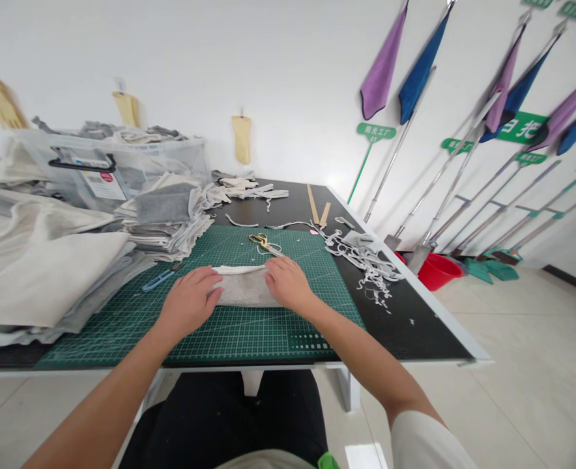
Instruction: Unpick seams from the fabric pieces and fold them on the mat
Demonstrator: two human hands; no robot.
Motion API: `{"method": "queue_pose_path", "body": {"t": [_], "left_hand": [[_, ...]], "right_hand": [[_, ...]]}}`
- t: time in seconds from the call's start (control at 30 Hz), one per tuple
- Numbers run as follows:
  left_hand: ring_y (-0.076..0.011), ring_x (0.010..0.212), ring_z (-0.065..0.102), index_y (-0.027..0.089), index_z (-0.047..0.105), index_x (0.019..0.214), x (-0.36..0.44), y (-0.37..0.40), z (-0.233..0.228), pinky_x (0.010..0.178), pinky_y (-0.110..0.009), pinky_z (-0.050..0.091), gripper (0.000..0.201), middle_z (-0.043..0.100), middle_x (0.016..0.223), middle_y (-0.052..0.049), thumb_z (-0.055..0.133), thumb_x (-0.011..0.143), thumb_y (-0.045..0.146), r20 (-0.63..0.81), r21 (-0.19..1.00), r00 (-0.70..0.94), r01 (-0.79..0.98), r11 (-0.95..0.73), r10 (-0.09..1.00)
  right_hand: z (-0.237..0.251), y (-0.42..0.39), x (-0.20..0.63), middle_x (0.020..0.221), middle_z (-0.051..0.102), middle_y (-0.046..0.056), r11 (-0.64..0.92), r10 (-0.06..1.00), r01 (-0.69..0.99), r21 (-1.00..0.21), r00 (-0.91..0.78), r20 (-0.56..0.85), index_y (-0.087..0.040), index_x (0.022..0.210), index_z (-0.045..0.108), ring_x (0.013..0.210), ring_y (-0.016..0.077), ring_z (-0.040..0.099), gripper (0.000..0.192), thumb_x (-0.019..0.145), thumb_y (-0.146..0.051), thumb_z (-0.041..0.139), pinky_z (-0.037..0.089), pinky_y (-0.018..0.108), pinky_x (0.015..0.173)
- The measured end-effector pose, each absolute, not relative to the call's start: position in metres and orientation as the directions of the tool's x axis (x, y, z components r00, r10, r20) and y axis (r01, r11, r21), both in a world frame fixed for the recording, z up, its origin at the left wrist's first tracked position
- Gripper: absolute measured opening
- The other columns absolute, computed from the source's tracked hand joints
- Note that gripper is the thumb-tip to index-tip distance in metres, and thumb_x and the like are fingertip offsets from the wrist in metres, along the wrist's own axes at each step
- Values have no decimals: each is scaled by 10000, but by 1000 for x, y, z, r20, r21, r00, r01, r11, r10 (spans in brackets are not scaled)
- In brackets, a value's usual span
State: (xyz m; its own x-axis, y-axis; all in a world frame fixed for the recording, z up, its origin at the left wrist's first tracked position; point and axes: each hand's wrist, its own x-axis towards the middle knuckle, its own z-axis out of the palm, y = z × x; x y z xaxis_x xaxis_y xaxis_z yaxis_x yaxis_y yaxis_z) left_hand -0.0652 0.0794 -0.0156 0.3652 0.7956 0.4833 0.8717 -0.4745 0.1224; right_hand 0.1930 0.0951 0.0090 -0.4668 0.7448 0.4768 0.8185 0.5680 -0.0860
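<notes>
A grey piece of fabric (pixel 247 290) with a whitish folded strip along its far edge lies on the green cutting mat (pixel 268 335). At its left end, my left hand (pixel 193 296) holds the far corner between fingers and thumb. My right hand (pixel 288 283) grips the opposite end, its fingers curled over the far right corner. Just beyond the fabric lie gold-handled scissors (pixel 264 243), their tips close to my right fingers. A blue utility knife (pixel 159 280) rests on the mat left of my left hand.
Folded grey and cream fabric stacks (pixel 163 218) and a larger fabric pile (pixel 48 260) cover the left side. Behind them stands a clear plastic box (pixel 156 163) full of cloth. Wooden rulers (pixel 313 205) and fabric scraps (pixel 366 254) lie right. A red bucket (pixel 437 272) stands beyond the table.
</notes>
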Motion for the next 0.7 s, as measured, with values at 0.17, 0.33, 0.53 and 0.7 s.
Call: {"method": "queue_pose_path", "body": {"t": [0.17, 0.33, 0.53, 0.7], "left_hand": [[-288, 1313, 390, 214, 546, 1260, -63, 72, -26, 1057, -508, 303, 469, 507, 1369, -97, 499, 832, 400, 330, 43, 506, 835, -548, 797], [-257, 1071, 605, 204, 649, 1055, -64, 73, -20, 1056, -513, 290, 292, 676, 1118, -102, 456, 842, 251, 334, 9, 524, 829, -559, 783], [-204, 894, 657, 195, 663, 942, -66, 65, -10, 1056, -453, 314, 224, 719, 947, -59, 465, 856, 253, 494, -6, 547, 780, -626, 676], [-214, 1101, 581, 198, 558, 1169, -61, 50, 0, 1049, -413, 344, 404, 643, 1183, -78, 559, 819, 399, 530, 125, 556, 695, -708, 639]], "right_hand": [[-3, 81, 182, 1315, 522, 151, 763, 599, 643, 69, -744, 297, -115, 1247, 521, 1242, 306, 430, 634, 835, -596, 518, 324, 442, 1041], [-4, 91, 181, 1238, 591, 120, 742, 645, 665, 89, -743, 176, -158, 1265, 491, 1133, 245, 543, 435, 888, -372, 525, 417, 384, 937], [10, 94, 182, 1167, 639, 117, 723, 665, 680, 122, -733, 141, -173, 1284, 465, 1022, 249, 609, 418, 866, -204, 467, 455, 364, 817], [13, 100, 178, 1119, 673, 45, 666, 735, 746, -22, -651, 191, -253, 1204, 548, 986, 236, 635, 337, 877, -278, 473, 465, 316, 768]]}}
